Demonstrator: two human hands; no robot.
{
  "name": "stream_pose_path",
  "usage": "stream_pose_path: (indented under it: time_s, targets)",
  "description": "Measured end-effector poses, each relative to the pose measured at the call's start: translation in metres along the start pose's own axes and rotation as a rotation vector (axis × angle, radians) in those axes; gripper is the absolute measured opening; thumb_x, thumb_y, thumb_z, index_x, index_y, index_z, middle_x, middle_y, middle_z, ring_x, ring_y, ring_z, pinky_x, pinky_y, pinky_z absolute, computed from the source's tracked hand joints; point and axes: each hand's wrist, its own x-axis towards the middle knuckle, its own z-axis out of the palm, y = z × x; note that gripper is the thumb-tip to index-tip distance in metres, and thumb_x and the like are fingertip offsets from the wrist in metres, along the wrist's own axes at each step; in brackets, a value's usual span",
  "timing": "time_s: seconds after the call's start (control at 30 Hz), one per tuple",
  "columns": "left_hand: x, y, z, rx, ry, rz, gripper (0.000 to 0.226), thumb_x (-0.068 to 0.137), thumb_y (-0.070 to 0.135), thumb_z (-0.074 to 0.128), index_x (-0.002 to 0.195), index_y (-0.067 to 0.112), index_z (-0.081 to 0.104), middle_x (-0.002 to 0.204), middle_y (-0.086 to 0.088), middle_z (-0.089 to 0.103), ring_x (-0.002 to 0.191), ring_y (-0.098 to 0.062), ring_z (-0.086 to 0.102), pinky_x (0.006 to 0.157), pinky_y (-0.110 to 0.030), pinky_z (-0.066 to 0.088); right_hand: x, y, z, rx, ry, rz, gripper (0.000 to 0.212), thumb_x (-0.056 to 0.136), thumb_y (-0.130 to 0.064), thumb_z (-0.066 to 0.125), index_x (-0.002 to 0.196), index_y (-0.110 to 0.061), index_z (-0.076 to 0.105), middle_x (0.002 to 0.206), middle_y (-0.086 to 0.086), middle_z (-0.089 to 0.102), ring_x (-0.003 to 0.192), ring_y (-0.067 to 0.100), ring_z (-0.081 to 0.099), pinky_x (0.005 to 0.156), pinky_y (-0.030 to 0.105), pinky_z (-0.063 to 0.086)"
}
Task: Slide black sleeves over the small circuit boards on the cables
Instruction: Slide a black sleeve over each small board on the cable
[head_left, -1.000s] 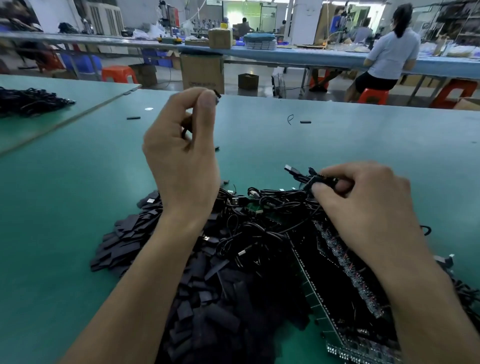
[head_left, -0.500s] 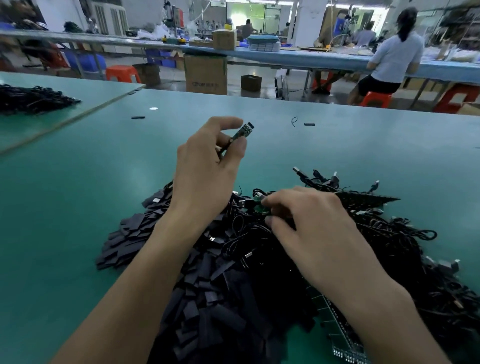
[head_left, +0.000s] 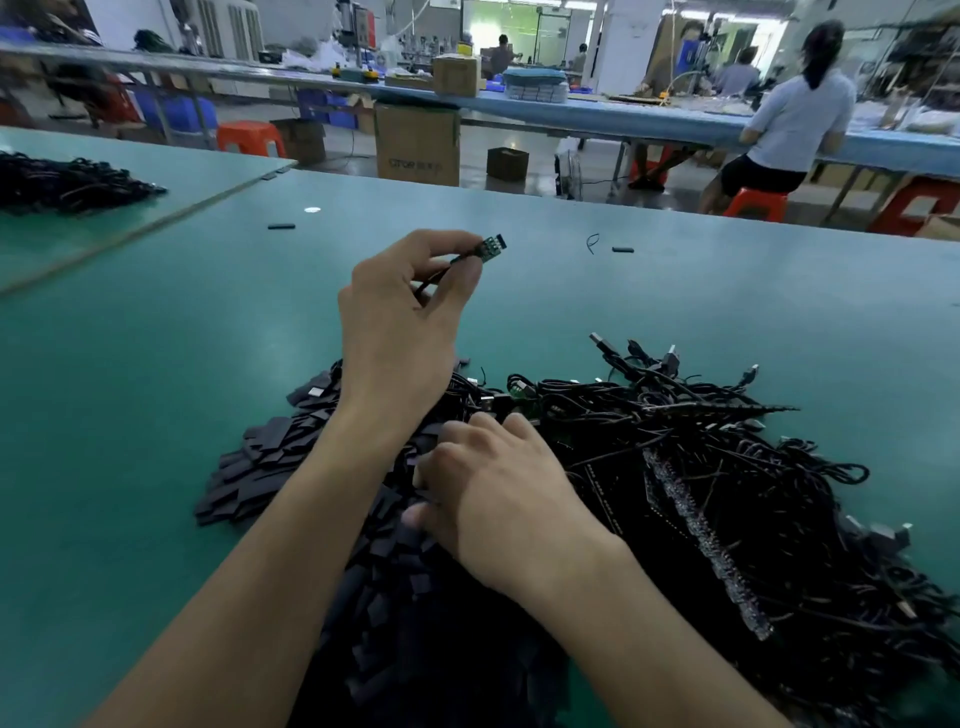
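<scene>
My left hand (head_left: 400, 322) is raised above the green table (head_left: 130, 415), pinching a black cable just behind its small green circuit board (head_left: 491, 245), which sticks out bare past my fingertips. Lower down, my right hand (head_left: 498, 499) rests on the heap of flat black sleeves (head_left: 270, 457), fingers curled onto it. Whether a sleeve sits between those fingers is hidden. To the right lies a tangled pile of black cables (head_left: 727, 467) with plugs and small boards.
A strip of joined boards (head_left: 696, 525) lies in the cable pile. Two stray sleeves (head_left: 281, 226) (head_left: 622, 250) lie further out on the table. Another cable heap (head_left: 67, 179) sits on the neighbouring table at left. A seated person (head_left: 795, 119) works at the far bench.
My right hand has moved left from the cable pile onto the sleeve heap. My left hand has lowered slightly and turned, so the cable's board now shows past its fingertips.
</scene>
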Motion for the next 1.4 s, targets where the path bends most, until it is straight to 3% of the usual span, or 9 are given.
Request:
stream_pose_path:
  time_s: [0.13, 0.37, 0.53, 0.67, 0.77, 0.97, 1.17, 1.23, 1.4]
  targets:
    - [0.000, 0.000, -0.002, 0.028, 0.048, 0.038, 0.015, 0.095, 0.024, 0.067, 0.099, 0.037, 0.072, 0.088, 0.014, 0.070, 0.052, -0.005, 0.044, 0.056, -0.017, 0.042, 0.012, -0.003, 0.014, -0.069, -0.149, 0.009, 0.049, 0.088, -0.059, 0.063, 0.120, -0.022, 0.063, 0.122, 0.003, 0.051, 0.120, 0.026, 0.042, 0.099, 0.038, 0.028]
    - [-0.003, 0.004, 0.001, 0.027, 0.023, 0.028, 0.014, 0.095, 0.020, 0.067, 0.099, 0.033, 0.072, 0.088, 0.014, 0.069, 0.054, 0.001, 0.049, 0.057, -0.010, 0.037, 0.014, -0.001, 0.022, -0.008, -0.151, 0.058, 0.052, 0.085, -0.057, 0.068, 0.124, -0.023, 0.063, 0.123, 0.005, 0.046, 0.119, 0.027, 0.036, 0.099, 0.039, 0.028]
    - [-0.004, 0.004, 0.001, 0.041, 0.018, 0.022, 0.014, 0.095, 0.018, 0.067, 0.103, 0.027, 0.074, 0.088, 0.013, 0.069, 0.058, 0.007, 0.052, 0.057, -0.008, 0.037, 0.012, -0.002, 0.014, 0.100, -0.139, 0.055, 0.037, 0.086, -0.044, 0.073, 0.115, -0.024, 0.063, 0.120, 0.004, 0.047, 0.118, 0.026, 0.039, 0.099, 0.038, 0.029]
    - [-0.004, 0.004, 0.001, 0.041, 0.030, 0.033, 0.015, 0.095, 0.016, 0.067, 0.104, 0.026, 0.074, 0.087, 0.024, 0.066, 0.063, 0.012, 0.053, 0.060, -0.007, 0.039, 0.000, 0.000, -0.002, 0.335, 0.035, 0.032, 0.015, 0.092, -0.028, 0.068, 0.091, -0.024, 0.054, 0.104, 0.000, 0.055, 0.100, 0.025, 0.053, 0.086, 0.036, 0.043]
    - [-0.004, 0.005, 0.002, 0.038, 0.021, 0.034, 0.017, 0.094, 0.016, 0.067, 0.103, 0.028, 0.074, 0.090, 0.024, 0.068, 0.069, 0.010, 0.057, 0.063, -0.006, 0.040, -0.011, 0.006, -0.018, 0.486, 0.215, 0.070, 0.012, 0.097, -0.022, 0.058, 0.096, -0.025, 0.046, 0.092, 0.004, 0.064, 0.082, 0.033, 0.061, 0.075, 0.045, 0.053]
    - [-0.006, 0.007, 0.004, -0.059, -0.069, -0.028, 0.017, 0.092, 0.021, 0.071, 0.099, 0.037, 0.074, 0.088, 0.017, 0.075, 0.080, -0.021, 0.069, 0.072, -0.022, 0.058, -0.033, 0.033, -0.042, 0.685, 0.673, 0.145, 0.010, 0.095, -0.030, 0.064, 0.086, -0.027, 0.060, 0.063, 0.002, 0.066, 0.055, 0.020, 0.064, 0.058, 0.038, 0.052]
    - [-0.011, 0.011, 0.008, -0.059, -0.223, -0.007, 0.023, 0.090, 0.021, 0.074, 0.093, 0.043, 0.072, 0.087, 0.018, 0.075, 0.088, -0.030, 0.069, 0.082, -0.039, 0.057, -0.040, 0.044, -0.049, 0.756, 0.889, 0.164, 0.012, 0.090, -0.023, 0.071, 0.094, -0.032, 0.076, 0.076, -0.019, 0.072, 0.066, 0.006, 0.070, 0.064, 0.022, 0.056]
    - [-0.012, 0.012, 0.008, -0.071, -0.279, 0.003, 0.022, 0.089, 0.020, 0.075, 0.094, 0.041, 0.072, 0.088, 0.017, 0.076, 0.088, -0.022, 0.071, 0.086, -0.042, 0.057, -0.041, 0.048, -0.051, 0.806, 0.912, 0.190, 0.011, 0.087, -0.026, 0.076, 0.093, -0.035, 0.075, 0.080, -0.022, 0.073, 0.072, 0.002, 0.071, 0.068, 0.017, 0.056]
    - [-0.014, 0.012, 0.007, -0.079, -0.344, 0.033, 0.018, 0.087, 0.021, 0.077, 0.097, 0.035, 0.074, 0.089, 0.017, 0.076, 0.085, 0.002, 0.070, 0.080, -0.023, 0.056, -0.042, 0.057, -0.053, 0.809, 0.932, 0.290, 0.025, 0.085, -0.023, 0.078, 0.108, -0.034, 0.074, 0.082, -0.019, 0.074, 0.075, 0.005, 0.072, 0.080, 0.031, 0.060]
